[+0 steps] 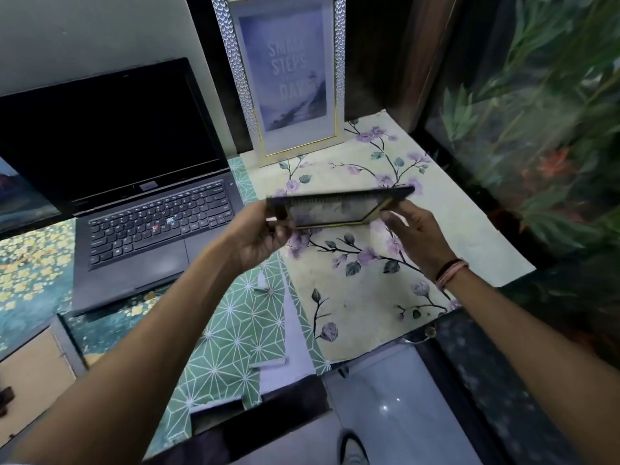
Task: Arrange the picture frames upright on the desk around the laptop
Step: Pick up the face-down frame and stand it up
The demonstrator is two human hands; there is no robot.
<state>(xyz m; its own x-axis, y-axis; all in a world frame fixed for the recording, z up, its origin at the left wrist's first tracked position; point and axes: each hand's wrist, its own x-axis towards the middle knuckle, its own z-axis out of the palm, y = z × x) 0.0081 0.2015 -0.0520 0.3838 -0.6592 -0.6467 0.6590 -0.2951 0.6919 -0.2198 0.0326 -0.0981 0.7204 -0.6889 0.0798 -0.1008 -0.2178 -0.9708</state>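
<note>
The left hand grips the left end of a dark picture frame, fingers curled around its edge, while the right hand supports the frame's right end from beneath, fingers spread along the lower rim, a band of reddish and pink threads around its wrist. The dark picture frame is held in the air above the desk, tipped nearly flat so its thin gold-lined edge and glass face the camera; it is blurred, and what it displays cannot be made out. Below it lies a cream sheet printed with purple blossoms, which covers the right part of the desk. To the left of that sheet lies a green sheet with a white star pattern, partly torn along its near edge. Behind the hands, at the back of the desk, a tall silver-textured frame stands upright against the wall, holding a pale blue print with white lettering. Just left of it sits an open black laptop, screen dark, resting on a teal sheet with yellow flowers. At the far left edge, part of another picture shows beside the laptop screen. To the right, green foliage fills the side.
</note>
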